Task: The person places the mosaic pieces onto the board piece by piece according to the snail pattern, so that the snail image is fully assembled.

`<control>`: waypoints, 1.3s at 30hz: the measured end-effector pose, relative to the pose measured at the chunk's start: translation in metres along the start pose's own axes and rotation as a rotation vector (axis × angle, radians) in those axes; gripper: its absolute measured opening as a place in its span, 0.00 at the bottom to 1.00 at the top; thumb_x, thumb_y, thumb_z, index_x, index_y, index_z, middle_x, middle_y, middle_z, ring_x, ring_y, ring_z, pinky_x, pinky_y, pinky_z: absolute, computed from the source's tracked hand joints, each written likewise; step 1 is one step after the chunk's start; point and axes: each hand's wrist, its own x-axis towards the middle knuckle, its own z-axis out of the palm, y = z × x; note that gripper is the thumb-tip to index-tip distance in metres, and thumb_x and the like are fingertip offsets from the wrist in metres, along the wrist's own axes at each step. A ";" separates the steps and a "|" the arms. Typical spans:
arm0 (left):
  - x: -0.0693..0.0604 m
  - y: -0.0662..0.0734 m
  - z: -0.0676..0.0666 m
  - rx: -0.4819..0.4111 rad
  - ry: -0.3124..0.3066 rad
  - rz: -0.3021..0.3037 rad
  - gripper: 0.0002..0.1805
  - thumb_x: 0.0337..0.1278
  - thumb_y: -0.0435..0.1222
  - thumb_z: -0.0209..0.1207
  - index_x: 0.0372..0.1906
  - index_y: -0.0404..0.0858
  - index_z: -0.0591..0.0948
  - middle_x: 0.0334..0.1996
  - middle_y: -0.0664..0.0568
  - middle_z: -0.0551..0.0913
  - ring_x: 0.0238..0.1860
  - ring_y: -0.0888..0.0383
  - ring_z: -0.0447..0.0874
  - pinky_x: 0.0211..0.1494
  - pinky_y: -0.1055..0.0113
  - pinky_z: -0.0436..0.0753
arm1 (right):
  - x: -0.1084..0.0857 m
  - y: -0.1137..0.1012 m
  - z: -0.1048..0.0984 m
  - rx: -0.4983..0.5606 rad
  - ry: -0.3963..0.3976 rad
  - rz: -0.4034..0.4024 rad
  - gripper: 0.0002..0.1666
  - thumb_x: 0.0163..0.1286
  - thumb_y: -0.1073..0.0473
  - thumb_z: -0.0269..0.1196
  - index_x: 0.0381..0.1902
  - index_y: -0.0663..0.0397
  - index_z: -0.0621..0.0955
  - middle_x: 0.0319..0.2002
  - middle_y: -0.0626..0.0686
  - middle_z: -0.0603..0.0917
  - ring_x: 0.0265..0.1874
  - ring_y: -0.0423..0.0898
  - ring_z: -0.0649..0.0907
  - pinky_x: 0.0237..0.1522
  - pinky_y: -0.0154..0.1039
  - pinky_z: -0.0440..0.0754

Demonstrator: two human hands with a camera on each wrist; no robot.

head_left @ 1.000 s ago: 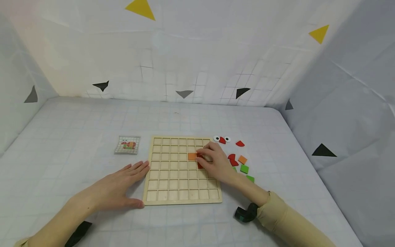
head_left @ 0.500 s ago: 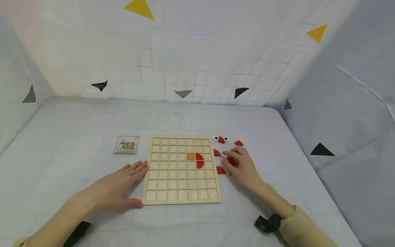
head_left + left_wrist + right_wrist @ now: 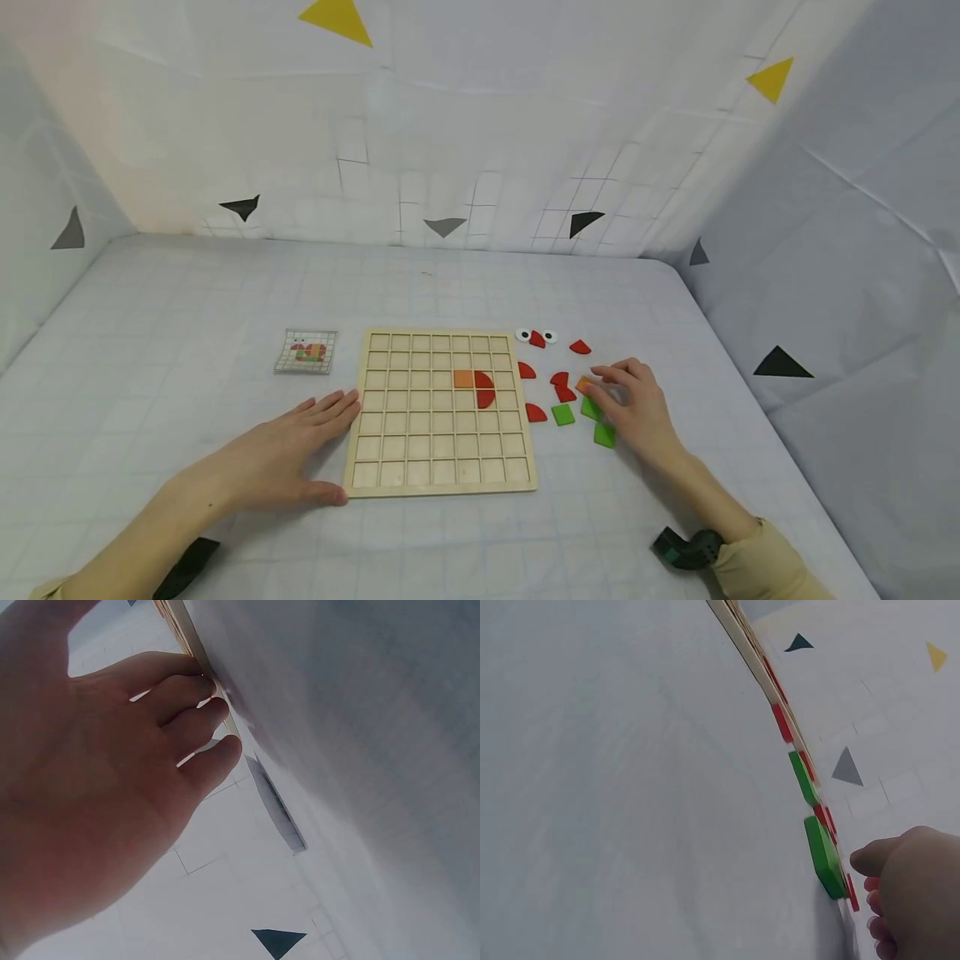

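Flat on the table, my left hand (image 3: 288, 454) rests against the left edge of a wooden grid board (image 3: 408, 425), fingers and thumb spread along it. One orange square tile (image 3: 463, 379) and two red quarter-round tiles (image 3: 485, 389) sit in its cells. My right hand (image 3: 641, 408) is over the loose tiles to the right of the board. Its thumb touches or covers part of a loose orange square tile (image 3: 582, 384), with the index fingertip apart above it. Green square tiles (image 3: 563, 415) lie just below. In the right wrist view, a green tile (image 3: 823, 855) is near the thumb.
Loose red quarter-round tiles (image 3: 536, 412) and two round eye pieces (image 3: 524, 335) lie right of the board. A small picture card (image 3: 306, 352) lies at its upper left. White sheet walls enclose the table's back and sides.
My right hand has left the red tile on the board and moved right to the loose orange tile. The two red tiles stay in their cells. My left hand remains in place.
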 end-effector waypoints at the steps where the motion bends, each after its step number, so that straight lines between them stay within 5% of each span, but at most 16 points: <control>1: 0.000 0.000 0.000 -0.002 -0.001 -0.001 0.59 0.47 0.66 0.66 0.79 0.39 0.58 0.80 0.48 0.54 0.79 0.46 0.54 0.78 0.46 0.58 | -0.001 0.002 -0.001 0.002 0.001 0.003 0.16 0.66 0.60 0.69 0.51 0.57 0.85 0.42 0.51 0.77 0.50 0.48 0.73 0.48 0.41 0.72; 13: 0.002 0.001 0.001 -0.017 -0.017 -0.031 0.60 0.44 0.66 0.68 0.79 0.40 0.58 0.80 0.48 0.54 0.79 0.45 0.53 0.78 0.45 0.58 | -0.008 0.009 -0.004 0.000 -0.010 0.026 0.15 0.66 0.59 0.70 0.49 0.56 0.86 0.40 0.50 0.77 0.49 0.46 0.73 0.47 0.33 0.72; 39: 0.001 0.001 0.000 -0.012 -0.010 -0.012 0.60 0.46 0.67 0.66 0.79 0.40 0.58 0.80 0.46 0.54 0.78 0.44 0.54 0.77 0.44 0.58 | -0.005 0.005 -0.001 -0.035 0.006 0.009 0.14 0.62 0.60 0.73 0.46 0.57 0.88 0.37 0.50 0.78 0.45 0.45 0.72 0.42 0.32 0.72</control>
